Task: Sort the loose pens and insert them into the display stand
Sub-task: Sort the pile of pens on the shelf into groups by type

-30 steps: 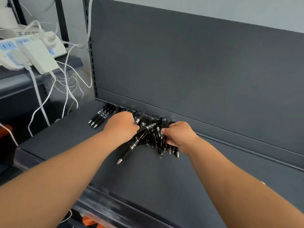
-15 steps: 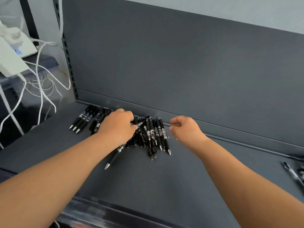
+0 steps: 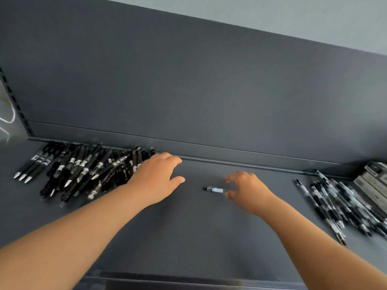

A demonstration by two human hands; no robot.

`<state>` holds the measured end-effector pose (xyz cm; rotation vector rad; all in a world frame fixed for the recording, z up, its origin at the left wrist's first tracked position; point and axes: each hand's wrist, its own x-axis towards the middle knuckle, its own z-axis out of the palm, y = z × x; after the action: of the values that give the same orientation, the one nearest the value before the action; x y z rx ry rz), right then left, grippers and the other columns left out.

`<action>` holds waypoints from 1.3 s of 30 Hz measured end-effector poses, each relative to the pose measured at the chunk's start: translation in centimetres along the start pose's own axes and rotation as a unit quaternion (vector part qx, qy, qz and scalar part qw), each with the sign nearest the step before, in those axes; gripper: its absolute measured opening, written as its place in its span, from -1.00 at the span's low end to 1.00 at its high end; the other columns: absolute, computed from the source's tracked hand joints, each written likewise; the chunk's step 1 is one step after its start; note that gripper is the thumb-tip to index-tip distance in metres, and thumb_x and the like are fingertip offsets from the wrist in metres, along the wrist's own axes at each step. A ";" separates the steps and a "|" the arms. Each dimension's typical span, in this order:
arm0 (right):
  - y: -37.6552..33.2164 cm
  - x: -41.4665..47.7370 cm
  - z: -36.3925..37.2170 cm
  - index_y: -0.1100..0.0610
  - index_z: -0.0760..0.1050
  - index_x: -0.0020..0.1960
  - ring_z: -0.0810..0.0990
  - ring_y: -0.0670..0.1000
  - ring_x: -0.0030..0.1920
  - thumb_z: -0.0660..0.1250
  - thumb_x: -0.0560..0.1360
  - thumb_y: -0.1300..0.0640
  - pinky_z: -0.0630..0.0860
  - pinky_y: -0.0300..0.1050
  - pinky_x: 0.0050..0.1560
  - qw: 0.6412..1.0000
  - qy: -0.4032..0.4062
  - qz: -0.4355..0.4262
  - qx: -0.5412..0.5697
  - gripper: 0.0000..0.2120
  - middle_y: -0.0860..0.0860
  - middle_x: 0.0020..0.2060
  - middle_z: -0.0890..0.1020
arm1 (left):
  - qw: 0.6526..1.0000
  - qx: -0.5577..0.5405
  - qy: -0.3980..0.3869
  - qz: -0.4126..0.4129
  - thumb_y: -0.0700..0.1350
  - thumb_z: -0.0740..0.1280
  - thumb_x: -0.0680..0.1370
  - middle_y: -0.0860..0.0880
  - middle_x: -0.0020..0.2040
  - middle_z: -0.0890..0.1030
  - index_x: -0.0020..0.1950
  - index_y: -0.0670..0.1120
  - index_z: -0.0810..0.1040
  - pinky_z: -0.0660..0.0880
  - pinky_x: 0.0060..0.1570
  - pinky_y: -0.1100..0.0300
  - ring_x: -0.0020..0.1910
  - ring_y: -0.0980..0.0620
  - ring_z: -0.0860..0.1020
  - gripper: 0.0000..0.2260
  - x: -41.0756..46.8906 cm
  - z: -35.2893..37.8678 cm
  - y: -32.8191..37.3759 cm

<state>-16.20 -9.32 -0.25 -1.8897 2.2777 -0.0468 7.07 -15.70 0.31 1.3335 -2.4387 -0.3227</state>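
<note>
A heap of loose black pens [image 3: 90, 170] lies at the back left of the dark grey shelf [image 3: 188, 237]. My left hand [image 3: 157, 176] rests at the heap's right edge with relaxed fingers and holds nothing. A single pen [image 3: 213, 189] lies pointing left in the middle of the shelf. My right hand [image 3: 247, 189] is blurred over its right end, fingers and thumb spread on either side. Whether they grip the pen is unclear. A second spread of pens [image 3: 339, 204] lies at the right.
The shelf's upright back panel [image 3: 188, 91] rises right behind the pens. Grey boxes [image 3: 374, 181], blurred, stand at the far right edge. White cables [image 3: 8, 116] hang beyond the shelf's left post. The shelf's front lip [image 3: 188, 279] runs below my arms.
The view has swung right, and the right-hand pens and boxes have come into sight. My right hand left the heap and moved right. My left hand let go of its pen and opened.
</note>
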 end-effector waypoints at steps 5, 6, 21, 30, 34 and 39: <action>2.5 -1.2 1.9 0.06 0.51 0.11 0.45 0.14 0.15 0.21 0.54 0.15 0.46 -0.07 0.04 0.999 0.050 -0.002 -0.004 -0.81 0.06 0.07 0.53 | 1.000 0.009 -0.016 0.008 0.12 0.25 0.57 0.08 0.35 0.39 0.43 0.03 0.34 0.30 0.29 0.13 0.36 0.04 0.32 -0.55 0.7 1.8 3.3; 2.9 -1.5 1.9 0.09 0.51 0.10 0.46 0.14 0.14 0.20 0.54 0.15 0.45 -0.07 0.02 0.999 0.054 -0.005 -0.003 -0.82 0.07 0.07 0.53 | 1.000 0.008 -0.019 0.007 0.12 0.24 0.57 0.08 0.35 0.39 0.43 0.03 0.33 0.31 0.28 0.13 0.36 0.04 0.31 -0.55 0.8 2.0 4.0; 19.2 -5.9 -2.8 0.20 0.46 0.08 0.55 0.20 -0.01 0.18 0.54 0.17 0.33 -0.09 -0.16 0.971 0.172 0.159 0.045 -0.83 0.15 0.01 0.55 | 0.998 0.001 -0.049 0.034 0.11 0.22 0.58 0.12 0.40 0.34 0.43 0.06 0.32 0.34 0.26 0.14 0.38 0.06 0.30 -0.57 3.8 7.1 17.5; 24.9 -7.4 -1.7 0.15 0.40 0.07 0.56 0.17 0.00 0.25 0.54 0.15 0.31 -0.15 -0.18 0.977 0.144 0.150 0.047 -0.86 0.13 0.02 0.54 | 0.997 -0.004 -0.056 0.055 0.10 0.22 0.59 0.10 0.41 0.34 0.44 0.03 0.32 0.29 0.28 0.18 0.40 0.07 0.27 -0.57 4.8 10.7 24.2; 25.9 -8.0 -2.0 0.14 0.43 0.08 0.52 0.12 -0.03 0.27 0.54 0.06 0.34 -0.13 -0.14 0.977 0.168 0.111 0.074 -0.81 0.06 -0.01 0.52 | 0.997 -0.010 -0.057 0.053 0.11 0.21 0.59 0.09 0.39 0.35 0.44 0.03 0.32 0.30 0.26 0.18 0.37 0.06 0.30 -0.56 5.1 11.9 27.0; 27.6 -9.1 -2.6 0.12 0.47 0.08 0.50 0.11 -0.02 0.24 0.54 0.06 0.35 -0.11 -0.16 0.967 0.213 0.100 0.094 -0.82 0.03 -0.03 0.52 | 0.996 -0.046 -0.082 -0.001 0.15 0.21 0.58 0.05 0.33 0.43 0.42 0.02 0.33 0.36 0.14 0.16 0.24 0.01 0.43 -0.55 5.2 12.8 30.1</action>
<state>-41.86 4.61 -0.42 -1.6682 2.6083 -0.6763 -23.76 -3.63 0.25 1.3164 -2.5207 -0.5592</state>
